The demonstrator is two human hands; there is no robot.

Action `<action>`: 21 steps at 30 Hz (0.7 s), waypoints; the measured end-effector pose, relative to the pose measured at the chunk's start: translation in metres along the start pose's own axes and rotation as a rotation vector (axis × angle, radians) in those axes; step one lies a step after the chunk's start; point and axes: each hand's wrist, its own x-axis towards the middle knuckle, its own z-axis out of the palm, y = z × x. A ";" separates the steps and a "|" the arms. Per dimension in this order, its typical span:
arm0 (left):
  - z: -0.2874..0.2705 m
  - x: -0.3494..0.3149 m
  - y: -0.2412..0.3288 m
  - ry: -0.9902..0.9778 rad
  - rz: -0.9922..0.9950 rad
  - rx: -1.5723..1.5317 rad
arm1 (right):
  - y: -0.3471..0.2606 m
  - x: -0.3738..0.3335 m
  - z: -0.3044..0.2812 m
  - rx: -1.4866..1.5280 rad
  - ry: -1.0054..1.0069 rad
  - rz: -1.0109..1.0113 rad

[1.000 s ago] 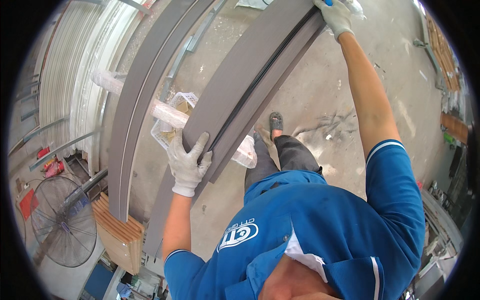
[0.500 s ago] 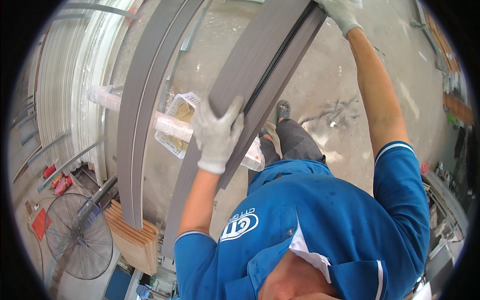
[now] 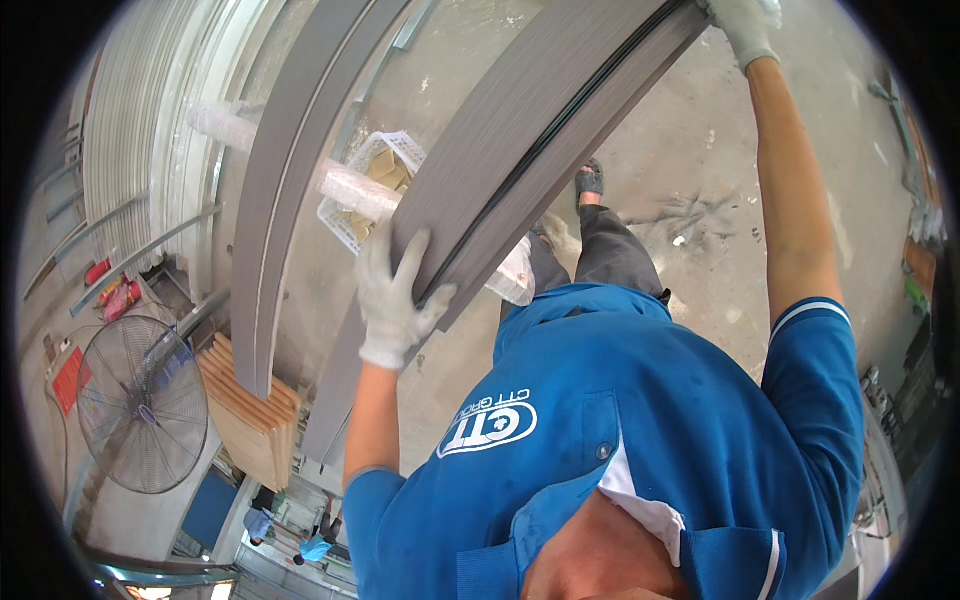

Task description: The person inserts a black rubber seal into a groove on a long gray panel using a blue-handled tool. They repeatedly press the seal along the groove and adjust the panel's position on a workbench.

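A long grey wood-grain panel (image 3: pixel 480 140), with a black strip (image 3: pixel 560 125) running in a groove along it, slopes in front of me from upper right to lower left. My left hand (image 3: pixel 393 305), in a whitish glove, lies against its nearer part with fingers and thumb spread across the surface. At the top edge of the view my right hand (image 3: pixel 748 28), also gloved, grips the far part of the same panel; its fingertips are partly hidden. Left of this, a second grey panel (image 3: pixel 285 170) with a thin pale line lies roughly parallel.
A plastic-wrapped bar (image 3: pixel 352 190) passes beneath the panels, above a white basket (image 3: pixel 345 225) holding tan pieces. At left stand a large fan (image 3: pixel 142 405), stacked boards (image 3: pixel 250 415) and long pale profiles (image 3: pixel 120 130). Two people (image 3: pixel 314 548) appear small at the bottom.
My right hand and the upper part of the grooved panel now appear farther right. My left hand sits slightly lower and further left, its fingers more spread. The whole view has shifted somewhat.
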 end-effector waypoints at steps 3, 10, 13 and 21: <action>0.007 -0.053 -0.010 0.003 -0.143 0.172 | 0.005 0.008 0.000 0.071 -0.037 0.023; 0.027 -0.016 -0.001 0.061 -0.116 0.196 | 0.006 0.010 -0.007 0.083 -0.099 0.041; 0.027 0.023 0.016 0.099 -0.062 0.173 | 0.002 0.006 -0.006 0.085 -0.081 0.022; 0.039 0.103 0.046 0.096 0.028 0.097 | -0.003 -0.004 -0.005 0.000 -0.043 0.003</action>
